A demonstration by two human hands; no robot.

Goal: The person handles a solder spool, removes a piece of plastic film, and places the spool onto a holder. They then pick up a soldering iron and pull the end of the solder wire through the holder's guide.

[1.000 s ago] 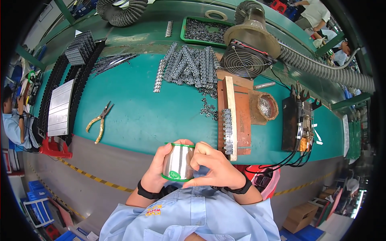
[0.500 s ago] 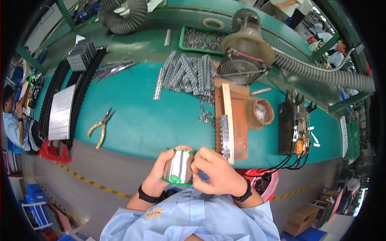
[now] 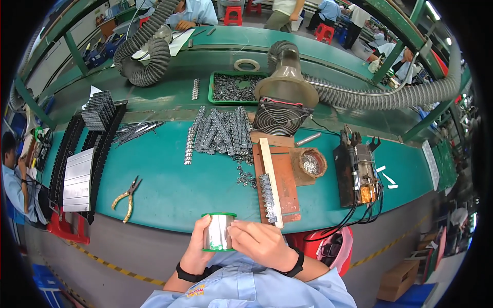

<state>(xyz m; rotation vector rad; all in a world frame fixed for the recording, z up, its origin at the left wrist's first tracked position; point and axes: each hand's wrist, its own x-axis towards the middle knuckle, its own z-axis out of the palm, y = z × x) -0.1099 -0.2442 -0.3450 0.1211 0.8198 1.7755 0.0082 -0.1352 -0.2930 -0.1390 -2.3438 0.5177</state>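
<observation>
A spool of silvery solder wire (image 3: 218,233) with green rims stands nearly upright close to my body, just off the bench's front edge. My left hand (image 3: 196,247) is closed around its left side, thumb near the upper rim. Against the spool's right side, my right hand (image 3: 261,243) has its thumb and fingertips pressed together. Whatever thin thing lies in that pinch is too small to make out. Pliers with yellow handles (image 3: 128,199) lie on the green mat to the left. A wooden strip (image 3: 272,185) with a row of small metal parts lies on a reddish-brown board (image 3: 287,197) to the right.
Metal connector strips (image 3: 221,133) are heaped mid-bench, behind loose small parts (image 3: 246,177). A green tray (image 3: 210,92), fan (image 3: 281,119) and extraction hose (image 3: 380,97) stand farther back. Right are a round pot (image 3: 312,163) and a cabled device (image 3: 354,172); left, black racks (image 3: 97,169). Co-workers sit beyond.
The view has tilted up, showing more of the far bench. My right fingers have gone from curled beside the spool to a flatter pinch against it. The spool stands more upright.
</observation>
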